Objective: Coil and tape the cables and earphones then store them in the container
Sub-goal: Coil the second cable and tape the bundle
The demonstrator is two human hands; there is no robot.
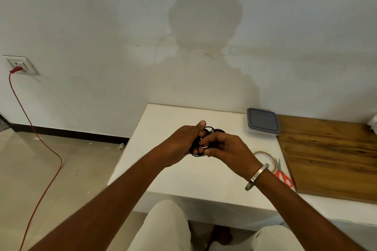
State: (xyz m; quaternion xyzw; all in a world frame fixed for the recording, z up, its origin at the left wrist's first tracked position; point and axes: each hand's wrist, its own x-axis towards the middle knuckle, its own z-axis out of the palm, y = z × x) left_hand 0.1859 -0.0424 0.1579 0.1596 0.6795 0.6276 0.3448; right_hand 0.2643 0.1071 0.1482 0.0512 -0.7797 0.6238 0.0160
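A coiled black cable (pixel 212 130) is held above the white table (pixel 183 177), between both hands. My left hand (pixel 181 144) grips the coil with fingers curled round it and the thumb up. My right hand (pixel 226 146) pinches the cable's metal plug end at the coil's near side. Much of the coil is hidden by my fingers. The container (pixel 262 122), a clear box with a grey lid on, sits at the table's far right. A roll of clear tape (pixel 265 159) lies by my right wrist.
Red-handled scissors (pixel 283 175) lie beside the tape, partly behind my right wrist. A wooden board (pixel 330 159) covers the surface to the right. A red cord (pixel 40 140) runs from a wall socket (pixel 20 65) down over the floor at left.
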